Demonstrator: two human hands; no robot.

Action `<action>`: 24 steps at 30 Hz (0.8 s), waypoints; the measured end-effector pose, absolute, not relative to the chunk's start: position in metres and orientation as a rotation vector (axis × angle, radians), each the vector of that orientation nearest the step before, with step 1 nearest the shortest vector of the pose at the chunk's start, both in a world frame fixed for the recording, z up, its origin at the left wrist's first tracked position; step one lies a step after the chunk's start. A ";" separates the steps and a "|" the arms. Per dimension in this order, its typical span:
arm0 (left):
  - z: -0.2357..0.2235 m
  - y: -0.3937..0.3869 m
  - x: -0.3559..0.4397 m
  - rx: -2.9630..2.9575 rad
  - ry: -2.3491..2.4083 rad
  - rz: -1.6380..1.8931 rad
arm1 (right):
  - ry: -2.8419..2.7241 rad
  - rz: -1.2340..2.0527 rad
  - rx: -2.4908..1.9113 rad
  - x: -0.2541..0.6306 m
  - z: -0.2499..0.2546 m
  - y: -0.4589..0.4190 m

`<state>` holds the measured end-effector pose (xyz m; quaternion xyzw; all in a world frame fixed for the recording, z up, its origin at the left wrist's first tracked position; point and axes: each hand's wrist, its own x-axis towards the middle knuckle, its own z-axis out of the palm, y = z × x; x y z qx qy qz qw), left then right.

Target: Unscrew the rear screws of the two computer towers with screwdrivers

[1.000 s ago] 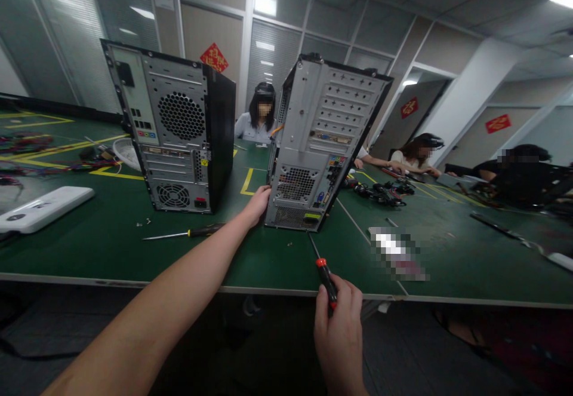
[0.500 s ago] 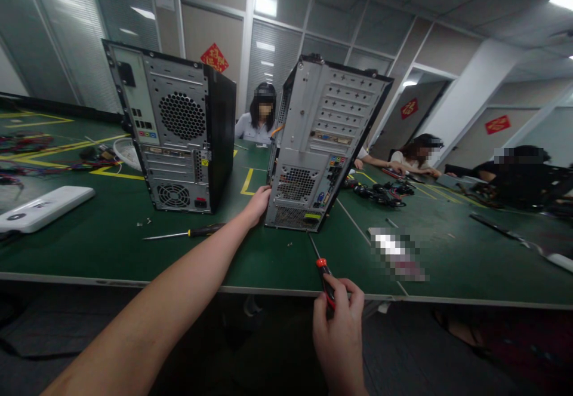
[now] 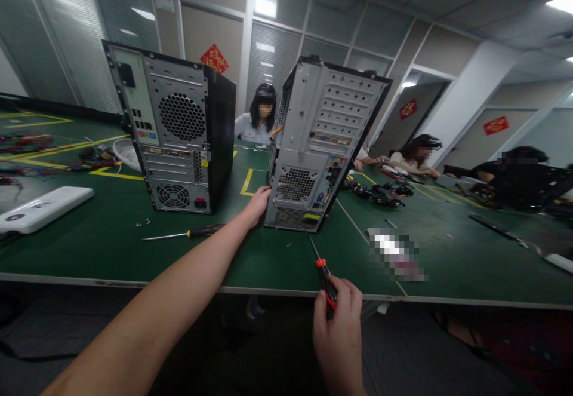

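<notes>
My right hand (image 3: 339, 318) is closed round the red and black handle of a screwdriver (image 3: 323, 272). The shaft points up and away, its tip end at the bottom rear edge of a computer case (image 3: 304, 145). That case stands upright, its rear panel with ports and vents facing me. My left hand (image 3: 258, 203) grips the case's lower left edge, with the fingertips hidden behind it. Left of it stands a second computer case (image 3: 179, 127), also rear side towards me. A second screwdriver (image 3: 179, 235) with a black and yellow handle lies before it, partly hidden by my left forearm.
On the green table (image 3: 268, 273) lie small screws (image 3: 144, 223), a white box-shaped device (image 3: 47, 208), bundled cables (image 3: 382, 192) and a pixelated flat item (image 3: 396, 254). A white basket (image 3: 128, 152) sits behind the left case. Other people sit across and to the right.
Almost nothing differs. Both hands keep their places at the case and on the screwdriver, and the view has shifted very slightly. A co-worker's hand at the right has moved a little.
</notes>
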<state>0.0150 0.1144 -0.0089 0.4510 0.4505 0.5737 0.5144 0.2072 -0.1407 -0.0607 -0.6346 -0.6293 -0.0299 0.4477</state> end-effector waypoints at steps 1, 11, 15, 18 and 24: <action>-0.009 0.115 0.015 1.084 1.085 1.381 | -1.558 -0.076 -1.572 0.207 -0.061 -0.141; -0.020 0.126 0.016 1.082 1.061 1.423 | -1.555 -0.069 -1.577 0.208 -0.061 -0.140; -0.020 0.126 0.015 1.094 1.059 1.413 | -1.560 -0.083 -1.568 0.208 -0.062 -0.140; -0.019 0.125 0.015 1.091 1.060 1.407 | -1.539 -0.115 -1.557 0.209 -0.063 -0.139; -0.020 0.126 0.014 1.096 1.051 1.390 | -1.551 -0.142 -1.556 0.211 -0.062 -0.139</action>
